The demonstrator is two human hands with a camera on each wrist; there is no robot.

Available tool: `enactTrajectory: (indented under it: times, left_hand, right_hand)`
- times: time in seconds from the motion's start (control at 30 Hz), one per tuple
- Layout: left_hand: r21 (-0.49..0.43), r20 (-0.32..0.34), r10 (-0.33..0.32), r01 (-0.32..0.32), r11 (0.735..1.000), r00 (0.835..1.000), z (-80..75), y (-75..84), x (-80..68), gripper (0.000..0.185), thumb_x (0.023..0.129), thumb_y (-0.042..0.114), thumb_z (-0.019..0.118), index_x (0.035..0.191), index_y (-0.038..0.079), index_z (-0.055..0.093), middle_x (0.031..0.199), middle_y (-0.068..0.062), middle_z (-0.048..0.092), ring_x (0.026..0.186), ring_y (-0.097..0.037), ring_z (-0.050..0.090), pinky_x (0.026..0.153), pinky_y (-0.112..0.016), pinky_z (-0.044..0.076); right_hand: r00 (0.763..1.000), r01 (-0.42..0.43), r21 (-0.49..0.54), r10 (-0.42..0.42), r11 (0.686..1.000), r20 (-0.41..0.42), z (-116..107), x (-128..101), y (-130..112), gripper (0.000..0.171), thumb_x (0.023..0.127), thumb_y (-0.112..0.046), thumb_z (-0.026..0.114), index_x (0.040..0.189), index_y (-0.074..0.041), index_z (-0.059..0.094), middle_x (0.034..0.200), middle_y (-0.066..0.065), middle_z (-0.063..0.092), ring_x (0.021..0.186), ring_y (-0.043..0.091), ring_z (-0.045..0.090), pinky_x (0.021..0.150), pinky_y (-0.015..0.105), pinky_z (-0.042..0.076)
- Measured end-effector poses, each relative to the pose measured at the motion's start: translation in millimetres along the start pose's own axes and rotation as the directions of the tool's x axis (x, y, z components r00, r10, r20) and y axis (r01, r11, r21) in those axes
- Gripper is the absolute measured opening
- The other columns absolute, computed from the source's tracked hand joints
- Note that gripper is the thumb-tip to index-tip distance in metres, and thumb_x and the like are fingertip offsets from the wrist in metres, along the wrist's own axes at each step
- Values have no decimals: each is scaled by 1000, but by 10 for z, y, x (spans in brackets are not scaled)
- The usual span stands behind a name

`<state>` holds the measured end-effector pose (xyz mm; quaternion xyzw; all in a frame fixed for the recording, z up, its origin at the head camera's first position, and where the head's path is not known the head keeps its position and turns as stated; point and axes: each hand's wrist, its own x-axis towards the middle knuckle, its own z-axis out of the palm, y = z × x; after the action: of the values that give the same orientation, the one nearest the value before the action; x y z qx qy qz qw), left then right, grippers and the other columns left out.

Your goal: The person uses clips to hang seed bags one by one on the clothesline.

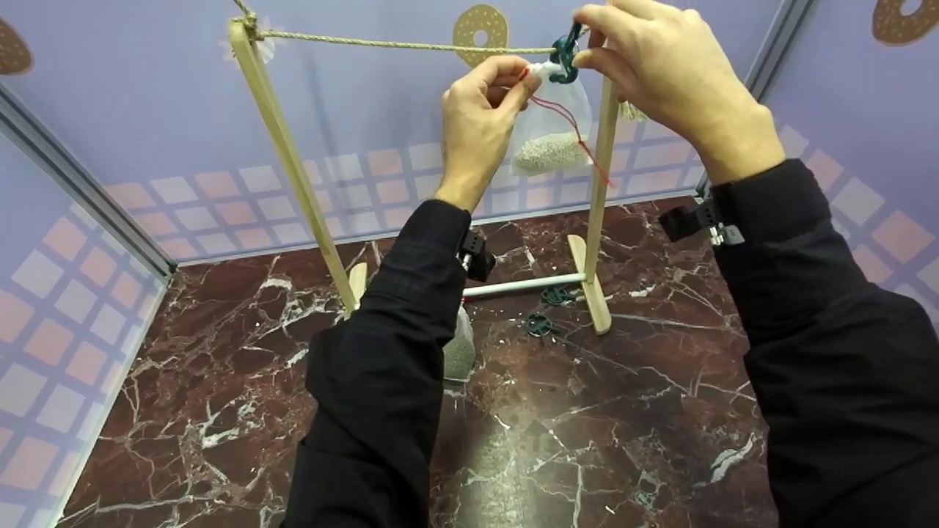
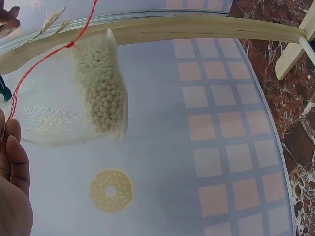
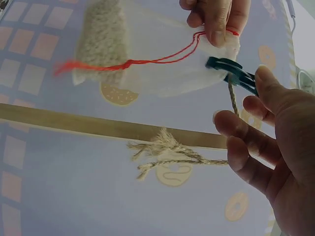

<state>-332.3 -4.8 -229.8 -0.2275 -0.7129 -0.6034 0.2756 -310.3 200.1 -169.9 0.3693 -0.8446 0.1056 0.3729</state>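
While the left hand (image 1: 480, 121) pinches the mesh bag (image 1: 552, 136) up against the rope (image 1: 411, 45) to steady it, the right hand (image 1: 660, 70) squeezes a green clip (image 1: 565, 55) — fastening bag to rope near the right post (image 1: 603, 158).

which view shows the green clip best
The right wrist view: the green clip shows close, clamped on the mesh bag at the rope, the right hand pinching it. Head view shows it small between fingers; left wrist only a sliver at the left edge.

a second pouch (image 1: 460, 353) on the floor sits mostly hidden behind the left sleeve (image 1: 396, 330) — contents too small to tell.
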Motion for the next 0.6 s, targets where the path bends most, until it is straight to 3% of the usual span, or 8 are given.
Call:
enactTrajectory:
  times: [0.37, 0.47, 0.6]
  left_hand:
    - [-21, 1, -8, 8, 1000, 1000, -4, 29, -15, 14, 92, 15, 76, 100, 3, 74, 89, -2, 75, 75, -19, 68, 74, -25, 56]
    - [-31, -1, -11, 11, 999, 1000, 5, 35, -15, 15, 92, 15, 76, 99, 2, 73, 88, -2, 75, 75, -20, 68, 74, -25, 56]
    - [-37, -6, -7, 6, 999, 1000, 17, 48, -5, 16, 92, 15, 76, 100, 2, 73, 88, -3, 75, 74, -17, 68, 74, -25, 56]
  right_hand:
    - [999, 31, 69, -30, 997, -12, 106, -74, 9, 61, 102, -39, 53, 150, -2, 46, 110, 21, 67, 70, 28, 63, 67, 42, 55]
    - [1000, 10, 76, -8, 997, -23, 152, -111, 5, 64, 101, -39, 56, 152, -3, 42, 111, 20, 68, 76, 30, 65, 70, 43, 57]
    - [996, -85, 106, 89, 991, -27, 213, -159, -27, 68, 98, -34, 65, 154, -5, 40, 112, 18, 68, 86, 34, 71, 76, 44, 60]
